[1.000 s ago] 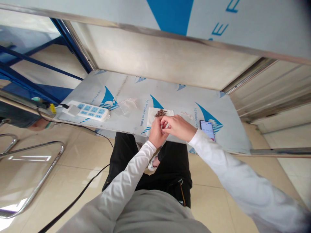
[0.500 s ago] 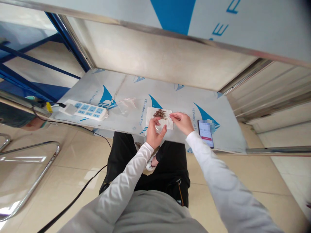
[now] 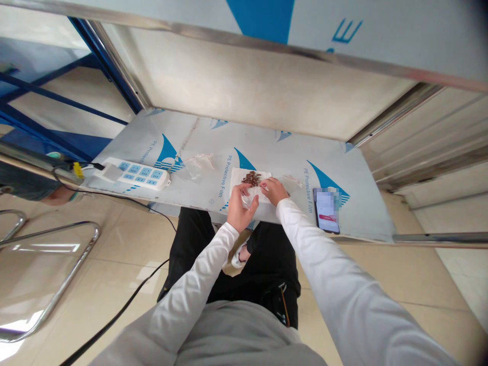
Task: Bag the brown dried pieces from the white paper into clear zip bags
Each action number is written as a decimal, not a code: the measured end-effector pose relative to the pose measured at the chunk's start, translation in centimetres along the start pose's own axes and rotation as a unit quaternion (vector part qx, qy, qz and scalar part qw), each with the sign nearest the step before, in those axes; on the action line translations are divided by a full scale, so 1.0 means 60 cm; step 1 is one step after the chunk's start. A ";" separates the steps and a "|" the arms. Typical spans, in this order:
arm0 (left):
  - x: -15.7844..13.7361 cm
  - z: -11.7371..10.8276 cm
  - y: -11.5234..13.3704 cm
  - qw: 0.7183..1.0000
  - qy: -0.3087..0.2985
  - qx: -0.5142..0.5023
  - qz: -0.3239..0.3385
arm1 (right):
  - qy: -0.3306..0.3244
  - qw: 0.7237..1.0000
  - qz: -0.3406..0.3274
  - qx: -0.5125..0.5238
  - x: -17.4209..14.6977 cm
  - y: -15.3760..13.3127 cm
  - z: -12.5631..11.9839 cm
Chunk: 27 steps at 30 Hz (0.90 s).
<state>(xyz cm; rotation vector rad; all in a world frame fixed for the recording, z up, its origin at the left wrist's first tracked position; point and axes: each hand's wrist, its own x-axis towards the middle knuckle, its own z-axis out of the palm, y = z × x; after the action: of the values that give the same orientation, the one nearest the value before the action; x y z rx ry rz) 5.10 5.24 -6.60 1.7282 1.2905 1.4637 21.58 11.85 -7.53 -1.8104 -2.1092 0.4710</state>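
Observation:
A pile of small brown pieces [image 3: 250, 178] lies on a square of white paper [image 3: 237, 175] near the table's front edge. Curled at the paper's lower left, my left hand [image 3: 239, 207] has its thumb and fingers around a small clear plastic item [image 3: 249, 200], whose kind I cannot make out. My right hand [image 3: 275, 191] is over the paper's right side, fingertips pinched together close to the left hand. Whatever sits in that pinch is too small to name. Thin clear plastic [image 3: 293, 181] lies just right of the right hand.
A white power strip [image 3: 141, 174] with a plug and cables is on the table's left. Crumpled clear plastic [image 3: 200, 163] lies between it and the paper. At the right is a phone [image 3: 326, 209]. An upper shelf [image 3: 190, 20] overhangs the back. Another person's arm [image 3: 61, 195] shows at far left.
My right hand has moved left, from the paper's right edge to beside my left hand, uncovering the thin plastic at right. My left hand stays nearly in place.

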 end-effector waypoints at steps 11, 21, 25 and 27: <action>0.006 0.010 0.002 0.997 -0.047 -0.037 0.044 | 0.046 0.989 -0.098 0.104 -0.123 -0.159 -0.107; 0.000 -0.031 0.019 0.991 -0.117 -0.059 0.032 | -0.051 0.973 -0.226 -0.010 -0.121 -0.142 -0.129; -0.006 -0.056 0.012 0.974 -0.121 -0.175 -0.082 | -0.026 0.971 -0.236 -0.023 -0.132 -0.133 -0.144; -0.006 -0.061 0.010 0.971 -0.099 -0.184 -0.112 | -0.025 0.971 -0.239 -0.018 -0.138 -0.131 -0.149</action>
<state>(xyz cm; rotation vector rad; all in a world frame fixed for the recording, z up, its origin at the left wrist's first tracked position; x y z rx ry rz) 1.87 4.00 -5.23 1.3959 0.9983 1.2694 19.85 2.93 3.75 -1.2465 -2.4926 0.3532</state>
